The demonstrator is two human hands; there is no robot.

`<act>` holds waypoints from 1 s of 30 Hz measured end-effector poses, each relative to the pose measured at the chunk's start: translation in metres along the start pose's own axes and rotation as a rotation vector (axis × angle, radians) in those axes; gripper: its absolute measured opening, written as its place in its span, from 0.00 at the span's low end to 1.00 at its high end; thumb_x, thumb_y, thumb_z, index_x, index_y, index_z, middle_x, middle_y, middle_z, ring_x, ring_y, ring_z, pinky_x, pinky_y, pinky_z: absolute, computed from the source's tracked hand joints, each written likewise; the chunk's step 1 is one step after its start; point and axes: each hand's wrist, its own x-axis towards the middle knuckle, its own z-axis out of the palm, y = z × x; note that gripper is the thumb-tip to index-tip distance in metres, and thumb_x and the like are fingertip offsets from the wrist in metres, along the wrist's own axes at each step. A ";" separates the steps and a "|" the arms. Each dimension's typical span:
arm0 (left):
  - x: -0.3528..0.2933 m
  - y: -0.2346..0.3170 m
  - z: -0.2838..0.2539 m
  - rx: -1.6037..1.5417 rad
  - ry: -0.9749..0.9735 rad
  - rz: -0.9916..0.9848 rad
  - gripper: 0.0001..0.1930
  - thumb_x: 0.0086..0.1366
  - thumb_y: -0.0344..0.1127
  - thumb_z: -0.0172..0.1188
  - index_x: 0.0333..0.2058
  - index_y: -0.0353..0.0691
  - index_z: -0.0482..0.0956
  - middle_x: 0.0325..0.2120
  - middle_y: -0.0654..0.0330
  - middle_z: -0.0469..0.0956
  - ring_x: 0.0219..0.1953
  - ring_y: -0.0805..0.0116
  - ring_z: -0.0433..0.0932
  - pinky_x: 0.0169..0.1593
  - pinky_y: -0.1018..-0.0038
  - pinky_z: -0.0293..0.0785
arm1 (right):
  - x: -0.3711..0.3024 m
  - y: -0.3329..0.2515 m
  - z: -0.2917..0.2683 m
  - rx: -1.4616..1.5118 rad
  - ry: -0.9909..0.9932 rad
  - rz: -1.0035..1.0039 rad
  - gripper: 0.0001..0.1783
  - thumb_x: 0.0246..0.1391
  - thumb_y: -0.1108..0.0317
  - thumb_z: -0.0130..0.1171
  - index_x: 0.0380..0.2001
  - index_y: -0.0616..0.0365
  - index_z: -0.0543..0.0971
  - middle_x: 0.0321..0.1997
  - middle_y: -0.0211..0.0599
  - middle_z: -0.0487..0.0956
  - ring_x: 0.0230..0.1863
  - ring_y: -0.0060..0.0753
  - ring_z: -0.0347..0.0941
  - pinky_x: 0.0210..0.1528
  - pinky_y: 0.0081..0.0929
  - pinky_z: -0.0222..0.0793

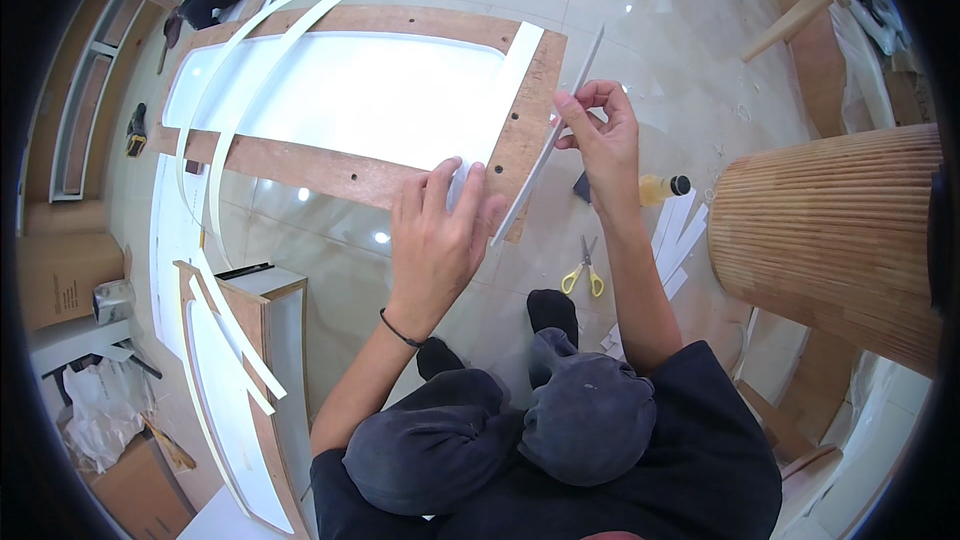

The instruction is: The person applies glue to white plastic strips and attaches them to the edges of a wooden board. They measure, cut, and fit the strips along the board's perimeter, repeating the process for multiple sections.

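My right hand (pixel 606 135) pinches a thin, narrow white strip (pixel 540 162), held slanting beside the panel's right edge. With fingers spread, my left hand (pixel 440 225) rests at the near edge of a wooden-framed panel (pixel 300 148); its thumb lies close to the strip's lower end. The panel has a glossy white inset (pixel 345 85) with rounded far corners. A flat white band (pixel 517 75) crosses the panel near its right end, running down to my left fingertips. What lies under those fingers is partly hidden.
Long curved white strips (pixel 262 80) arch over the panel's left part. Yellow-handled scissors (pixel 583 270) and a dark-capped bottle (pixel 664 188) stand out on the tiled floor, near loose white strips (pixel 677 240). A slatted wooden piece (pixel 820 240) is at right, a wooden cabinet (pixel 270 340) at left.
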 end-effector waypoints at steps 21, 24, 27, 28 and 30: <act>0.012 0.001 -0.007 -0.203 0.045 -0.157 0.14 0.58 0.35 0.68 0.42 0.37 0.81 0.40 0.57 0.76 0.39 0.59 0.72 0.41 0.65 0.70 | -0.003 0.010 0.014 -0.303 0.030 -0.034 0.11 0.57 0.70 0.63 0.41 0.61 0.74 0.19 0.31 0.76 0.19 0.17 0.72 0.22 0.18 0.66; 0.007 0.015 -0.013 -0.177 0.022 0.000 0.21 0.54 0.40 0.72 0.45 0.38 0.80 0.41 0.56 0.77 0.35 0.62 0.73 0.41 0.65 0.69 | -0.003 0.008 0.015 -0.276 0.016 -0.054 0.10 0.59 0.70 0.61 0.40 0.61 0.73 0.18 0.30 0.75 0.18 0.17 0.72 0.20 0.19 0.64; 0.003 0.024 -0.011 -0.110 -0.121 0.053 0.20 0.54 0.37 0.71 0.44 0.38 0.80 0.37 0.57 0.76 0.34 0.63 0.72 0.39 0.65 0.69 | -0.001 0.006 0.010 -0.318 -0.055 -0.079 0.12 0.58 0.70 0.63 0.41 0.61 0.71 0.18 0.27 0.73 0.20 0.15 0.67 0.23 0.17 0.63; 0.002 0.026 -0.009 -0.112 -0.107 0.071 0.19 0.54 0.36 0.71 0.44 0.38 0.80 0.36 0.58 0.75 0.34 0.63 0.72 0.38 0.65 0.69 | 0.000 0.005 0.007 -0.356 -0.095 -0.116 0.13 0.58 0.70 0.63 0.42 0.61 0.71 0.19 0.25 0.72 0.20 0.13 0.64 0.24 0.15 0.60; 0.000 0.026 -0.004 -0.107 -0.094 0.087 0.18 0.54 0.34 0.71 0.44 0.39 0.80 0.33 0.59 0.74 0.33 0.64 0.72 0.37 0.66 0.68 | 0.002 0.005 0.002 -0.419 -0.141 -0.151 0.17 0.56 0.68 0.66 0.44 0.61 0.70 0.18 0.21 0.70 0.22 0.11 0.60 0.26 0.14 0.56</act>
